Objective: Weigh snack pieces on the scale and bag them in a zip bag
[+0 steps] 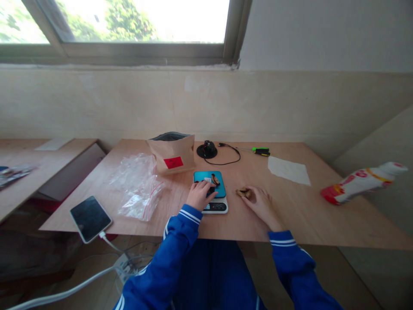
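A kitchen scale [220, 191] with a blue plate and white base lies in front of me, its display dark with faint digits. On the plate rests a curled brown dried piece [215, 180], perhaps a dried mushroom. My left hand [199, 194] reaches over the plate's left side, fingers curled and thumb toward them. Something dark lies between them, which I cannot make out. Right of the scale, my right hand [260, 202] pinches another brown dried piece [243, 193] at table level.
Behind the scale stands an open kraft paper bag [174, 153] with a red label. Clear plastic zip bags [138, 193] and a plugged-in phone [90, 218] lie left. A black stand with cable [207, 149], screwdrivers [260, 151], paper [288, 170] and a tilted-looking bottle [361, 183] are also there.
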Demonstrator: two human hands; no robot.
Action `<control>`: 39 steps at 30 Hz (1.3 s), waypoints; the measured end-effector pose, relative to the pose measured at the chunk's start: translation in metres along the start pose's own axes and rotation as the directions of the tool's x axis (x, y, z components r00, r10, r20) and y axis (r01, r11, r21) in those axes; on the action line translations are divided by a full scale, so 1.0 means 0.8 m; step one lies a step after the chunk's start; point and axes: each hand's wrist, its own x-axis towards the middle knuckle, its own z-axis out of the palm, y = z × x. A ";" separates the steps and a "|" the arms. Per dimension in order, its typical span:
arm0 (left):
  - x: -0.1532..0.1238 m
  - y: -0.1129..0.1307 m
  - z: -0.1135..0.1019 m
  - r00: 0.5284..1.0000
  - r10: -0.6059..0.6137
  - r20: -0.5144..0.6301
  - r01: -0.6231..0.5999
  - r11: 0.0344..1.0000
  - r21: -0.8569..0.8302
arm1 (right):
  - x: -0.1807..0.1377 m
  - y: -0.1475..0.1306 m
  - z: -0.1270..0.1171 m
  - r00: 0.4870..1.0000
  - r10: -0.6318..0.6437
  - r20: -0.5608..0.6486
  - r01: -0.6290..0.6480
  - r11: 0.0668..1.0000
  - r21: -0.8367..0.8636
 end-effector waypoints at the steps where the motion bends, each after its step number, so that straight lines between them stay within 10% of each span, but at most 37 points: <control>1: 0.000 -0.002 0.003 1.000 0.001 0.006 -0.001 1.000 0.009 | -0.001 0.001 0.000 1.000 -0.007 -0.003 0.007 1.000 0.000; 14: -0.014 -0.021 0.007 0.997 0.018 -0.071 -0.022 0.998 -0.062 | -0.001 -0.003 -0.002 0.998 -0.046 0.035 0.049 0.994 -0.096; 25: -0.051 -0.063 -0.022 0.948 -0.265 -0.175 0.239 0.958 -0.159 | 0.013 -0.024 -0.005 0.995 -0.023 -0.092 0.019 0.999 -0.045; 39: -0.057 -0.036 -0.005 0.994 -0.098 -0.041 0.093 0.991 -0.095 | 0.061 -0.128 -0.007 0.996 -0.075 0.056 0.023 0.779 0.627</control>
